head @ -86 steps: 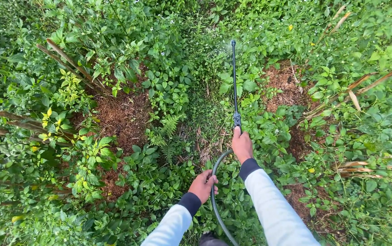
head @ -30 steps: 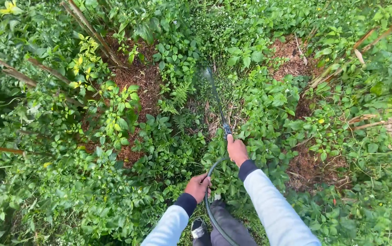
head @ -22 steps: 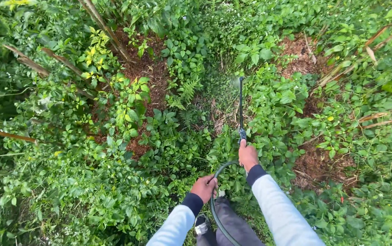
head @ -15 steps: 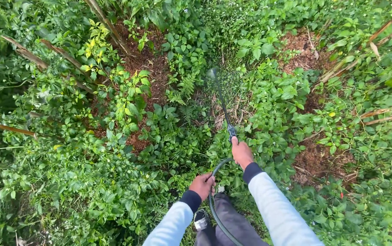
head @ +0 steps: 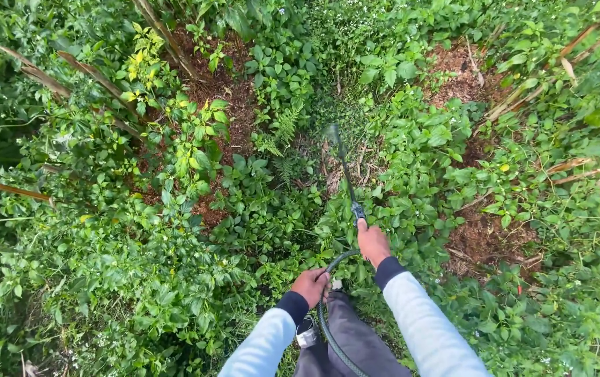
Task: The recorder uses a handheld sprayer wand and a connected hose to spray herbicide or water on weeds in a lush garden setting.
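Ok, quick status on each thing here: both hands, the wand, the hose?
right hand: closed around the wand's grip, arm stretched forward
left hand: fingers closed on the hose
spray wand: held out low over the plants, tip angled up-left and blurred, fine mist at the tip
hose: looped in a curve from the wand grip back past the left hand
fern: upright, just left of the wand tip

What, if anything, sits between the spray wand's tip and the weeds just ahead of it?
Nothing visible does. The right hand holds the spray wand, whose blurred tip hangs in open air over low weeds near a fern. The left hand grips the hose behind.
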